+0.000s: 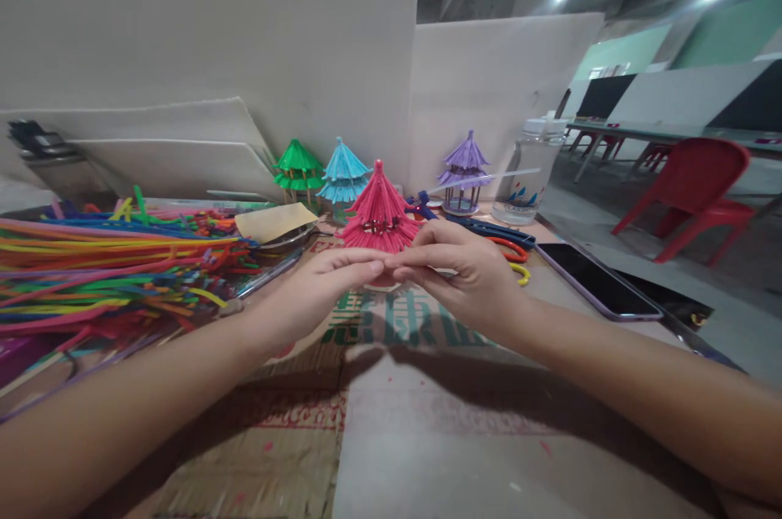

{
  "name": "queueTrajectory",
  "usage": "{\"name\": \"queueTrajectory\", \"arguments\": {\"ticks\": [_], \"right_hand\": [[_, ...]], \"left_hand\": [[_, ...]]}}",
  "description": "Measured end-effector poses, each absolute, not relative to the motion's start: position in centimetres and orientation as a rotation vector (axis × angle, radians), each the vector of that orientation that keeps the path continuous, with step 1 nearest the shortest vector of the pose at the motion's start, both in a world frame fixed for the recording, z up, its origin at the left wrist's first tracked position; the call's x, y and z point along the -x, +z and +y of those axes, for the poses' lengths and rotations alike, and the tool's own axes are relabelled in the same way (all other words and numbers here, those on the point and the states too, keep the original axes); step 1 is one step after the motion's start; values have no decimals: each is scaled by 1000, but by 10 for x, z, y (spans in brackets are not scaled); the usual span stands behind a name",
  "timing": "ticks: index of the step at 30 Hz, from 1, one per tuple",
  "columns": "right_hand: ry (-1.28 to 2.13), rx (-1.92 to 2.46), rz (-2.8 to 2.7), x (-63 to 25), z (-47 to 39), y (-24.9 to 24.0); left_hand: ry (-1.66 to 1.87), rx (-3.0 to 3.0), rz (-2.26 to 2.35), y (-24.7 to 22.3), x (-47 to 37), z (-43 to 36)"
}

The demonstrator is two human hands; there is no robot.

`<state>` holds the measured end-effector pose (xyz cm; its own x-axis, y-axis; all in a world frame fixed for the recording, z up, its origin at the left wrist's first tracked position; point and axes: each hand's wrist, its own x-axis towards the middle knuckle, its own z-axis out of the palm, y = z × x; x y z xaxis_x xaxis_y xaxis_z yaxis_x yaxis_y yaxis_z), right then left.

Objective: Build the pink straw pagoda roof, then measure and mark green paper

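A pink pagoda model [379, 213] of fuzzy pipe cleaners stands upright in the middle, its base partly covered by my hands. My left hand [342, 270] reaches in from the left, fingers and thumb closed together. My right hand [461, 266] is bent in a pinch, and its fingertips meet those of the left just before the pagoda's lower roof. Whatever lies between the fingertips is too small or hidden to name. Behind stand a green pagoda [297, 169], a light blue pagoda [343, 173] and a purple pagoda [467, 173].
Many coloured pipe cleaners [122, 266] are heaped at left. At right are a clear bottle [529, 173], orange-handled scissors [510, 244], dark blue pliers-like handles [489, 228] and a phone [595, 279]. White boards [201, 38] rise behind. Printed cardboard [262, 454] covers the table. A red chair [690, 185] stands beyond.
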<state>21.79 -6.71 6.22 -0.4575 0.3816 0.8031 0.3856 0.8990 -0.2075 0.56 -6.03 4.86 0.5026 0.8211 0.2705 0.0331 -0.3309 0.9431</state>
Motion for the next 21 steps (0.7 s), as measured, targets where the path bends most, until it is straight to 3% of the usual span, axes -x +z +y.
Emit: {"name": "queueTrajectory", "arguments": {"ticks": [7, 15, 21], "right_hand": [[-304, 412, -2174, -215, -64, 55], [-22, 543, -2255, -221, -75, 76], [-4, 584, -2134, -229, -67, 85]], "left_hand": [[906, -1646, 795, 50, -8, -62], [977, -1691, 877, 54, -6, -64], [1042, -1673, 734, 52, -4, -59]]}}
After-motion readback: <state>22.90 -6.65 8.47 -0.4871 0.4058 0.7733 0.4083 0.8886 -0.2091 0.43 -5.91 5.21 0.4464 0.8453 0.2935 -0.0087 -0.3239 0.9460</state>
